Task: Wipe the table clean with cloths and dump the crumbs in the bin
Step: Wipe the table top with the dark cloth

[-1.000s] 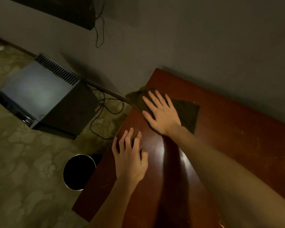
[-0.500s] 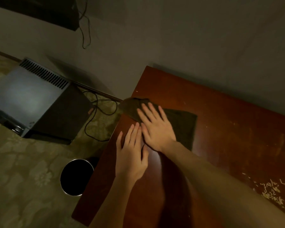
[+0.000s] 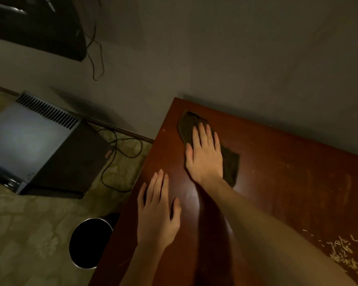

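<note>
A dark olive cloth [image 3: 229, 162] lies flat near the far left corner of the reddish-brown table [image 3: 287, 182]. My right hand [image 3: 204, 156] presses on it with straight fingers. My left hand [image 3: 158, 213] rests flat on the bare wood close to the table's left edge, apart from the cloth. Pale crumbs [image 3: 343, 252] are scattered on the table at the lower right. A round metal bin [image 3: 90, 242] with a dark inside stands on the floor just left of the table's near left edge.
A grey box-shaped appliance [image 3: 35, 145] with a vent grille sits on the patterned floor to the left, black cables [image 3: 120, 153] trailing beside it. A grey wall runs behind the table. A dark object [image 3: 35, 23] hangs on the wall at top left.
My right hand has slid the cloth away from the left edge toward the far corner. My left hand has separated from the right and stays near the edge.
</note>
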Demonstrator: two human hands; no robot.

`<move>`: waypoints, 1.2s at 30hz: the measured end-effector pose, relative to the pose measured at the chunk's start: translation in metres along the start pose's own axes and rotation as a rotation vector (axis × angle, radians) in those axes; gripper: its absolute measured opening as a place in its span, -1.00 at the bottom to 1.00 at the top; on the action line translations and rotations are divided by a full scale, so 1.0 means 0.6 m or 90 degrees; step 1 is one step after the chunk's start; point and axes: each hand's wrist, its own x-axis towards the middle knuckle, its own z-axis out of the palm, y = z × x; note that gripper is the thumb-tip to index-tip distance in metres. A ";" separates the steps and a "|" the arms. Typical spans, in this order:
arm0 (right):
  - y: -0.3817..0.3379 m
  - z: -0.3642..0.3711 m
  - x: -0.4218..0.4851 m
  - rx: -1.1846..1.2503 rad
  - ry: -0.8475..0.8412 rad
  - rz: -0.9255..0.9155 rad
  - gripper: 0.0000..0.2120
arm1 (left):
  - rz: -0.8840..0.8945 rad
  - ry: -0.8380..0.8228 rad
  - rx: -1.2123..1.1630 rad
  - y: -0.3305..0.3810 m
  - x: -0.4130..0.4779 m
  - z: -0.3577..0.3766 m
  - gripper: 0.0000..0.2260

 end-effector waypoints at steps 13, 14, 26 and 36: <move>-0.039 0.017 0.083 -0.010 -0.081 -0.317 -0.41 | 0.000 0.006 0.020 -0.002 0.000 0.013 -0.36; -0.038 0.015 0.095 -0.009 -0.072 -0.276 -0.42 | -0.003 0.004 0.017 -0.002 0.000 0.012 -0.36; -0.002 0.007 0.039 0.001 -0.104 -0.329 -0.46 | 0.001 0.008 0.002 0.003 -0.001 0.000 -0.38; 0.015 0.001 0.095 -0.010 -0.080 -0.161 -0.43 | 0.003 0.012 -0.004 -0.002 -0.003 0.002 -0.37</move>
